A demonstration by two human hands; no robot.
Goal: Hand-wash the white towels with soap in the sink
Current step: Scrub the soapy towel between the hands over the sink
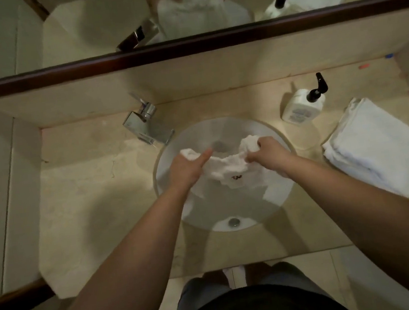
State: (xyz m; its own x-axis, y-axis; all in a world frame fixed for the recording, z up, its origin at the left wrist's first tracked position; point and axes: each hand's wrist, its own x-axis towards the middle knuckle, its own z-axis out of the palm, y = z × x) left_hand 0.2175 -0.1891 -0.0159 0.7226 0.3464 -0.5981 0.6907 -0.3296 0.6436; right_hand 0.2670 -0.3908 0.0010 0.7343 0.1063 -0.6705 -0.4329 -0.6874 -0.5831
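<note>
A wet white towel [228, 168] hangs bunched over the round white sink [273, 192], stretched between my two hands. My left hand [189, 168] grips its left end, thumb pointing along the cloth. My right hand [266, 150] clutches the right end in a fist. A small dark mark shows on the towel's lower edge. The soap bottle [301, 105], white with a black pump, stands on the counter to the right of the sink. A stack of folded white towels [376, 147] lies further right.
A chrome tap [146, 124] stands at the sink's back left. The beige stone counter [94, 195] runs to a wall on the left and a mirror with a dark frame [184, 50] behind. The sink's overflow hole [234, 222] faces me.
</note>
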